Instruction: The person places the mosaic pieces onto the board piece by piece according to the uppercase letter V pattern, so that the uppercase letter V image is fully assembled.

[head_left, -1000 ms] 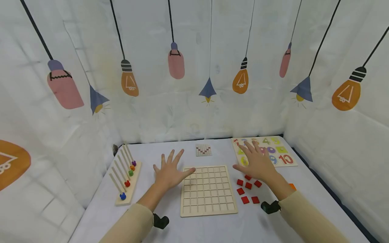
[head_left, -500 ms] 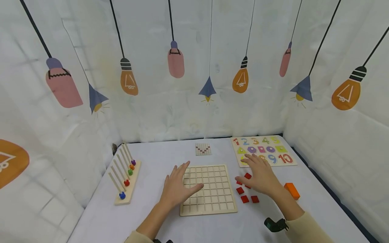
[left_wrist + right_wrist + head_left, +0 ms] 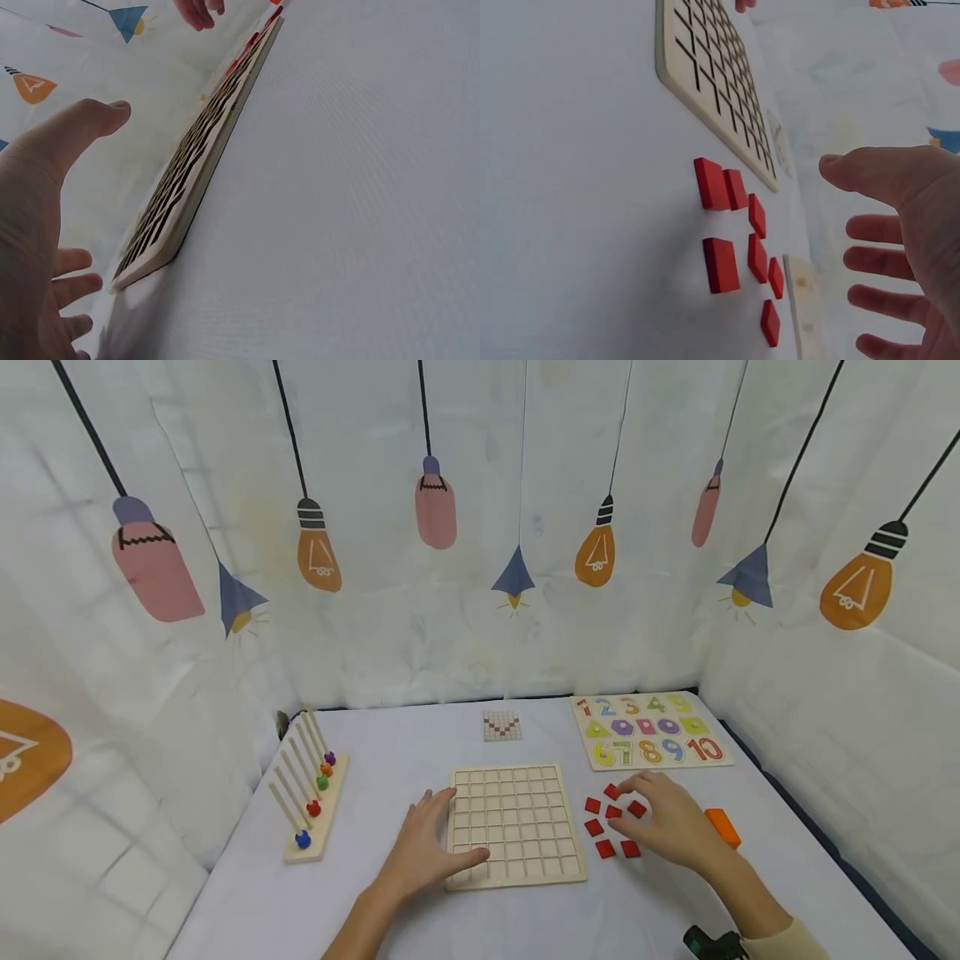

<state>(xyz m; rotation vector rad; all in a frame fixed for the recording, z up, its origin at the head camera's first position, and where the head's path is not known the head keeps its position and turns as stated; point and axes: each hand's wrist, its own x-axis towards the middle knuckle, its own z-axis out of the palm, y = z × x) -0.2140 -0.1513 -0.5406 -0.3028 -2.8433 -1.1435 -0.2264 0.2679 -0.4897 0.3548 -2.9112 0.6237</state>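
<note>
A square wooden grid board [image 3: 517,827] lies flat on the white table. My left hand [image 3: 423,852] is at its left side, fingers spread, with the thumb overlapping the grid's lower left part in the head view. To the right of the board lie several small red square tiles [image 3: 605,848]. Over them hovers my right hand [image 3: 667,818], thumb and fingers apart with a gap between. In the right wrist view nothing is between the right thumb [image 3: 855,171] and fingers, and the tiles [image 3: 721,265] lie beyond on the table.
An orange block [image 3: 722,828] lies right of my right hand. Behind are a number puzzle board [image 3: 651,732] and a small pattern card [image 3: 502,727]. At the left stands a wooden peg rack [image 3: 318,818] with coloured beads. Printed white cloth [image 3: 375,635] encloses the table.
Both hands have come down and nearer the person: the left from above to the board's left side, the right from over the number puzzle to just above the red tiles.
</note>
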